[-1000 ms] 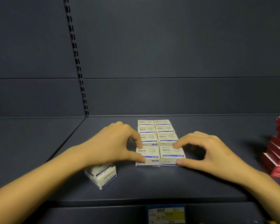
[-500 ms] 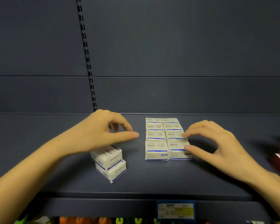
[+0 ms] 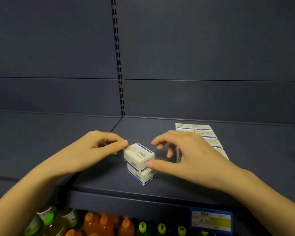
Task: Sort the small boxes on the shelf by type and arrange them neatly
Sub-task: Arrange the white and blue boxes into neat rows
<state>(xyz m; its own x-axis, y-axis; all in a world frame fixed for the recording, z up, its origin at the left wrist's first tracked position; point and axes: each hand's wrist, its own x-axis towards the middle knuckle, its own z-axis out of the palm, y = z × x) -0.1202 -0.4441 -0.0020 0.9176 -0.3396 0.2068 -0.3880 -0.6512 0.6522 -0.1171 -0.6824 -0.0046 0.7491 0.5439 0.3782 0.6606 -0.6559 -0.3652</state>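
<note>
Two white boxes with blue stripes are stacked near the shelf's front edge, the top box (image 3: 138,155) skewed on the lower box (image 3: 142,176). My left hand (image 3: 94,150) pinches the top box's left corner with thumb and forefinger. My right hand (image 3: 189,155) presses its thumb on the box's right front face, with the fingers spread just behind it. A neat block of the same white boxes (image 3: 201,132) lies in two rows behind my right hand, which hides part of it.
The dark shelf board (image 3: 109,189) ends at a front lip with a blue and yellow price tag (image 3: 211,220). A slotted upright (image 3: 117,57) runs up the back panel. Bottles with orange caps (image 3: 106,222) and green caps (image 3: 160,228) stand on the shelf below.
Both hands have left the block of boxes and moved left to the two-box stack. The view has swung left, so the red boxes at the right are out of frame.
</note>
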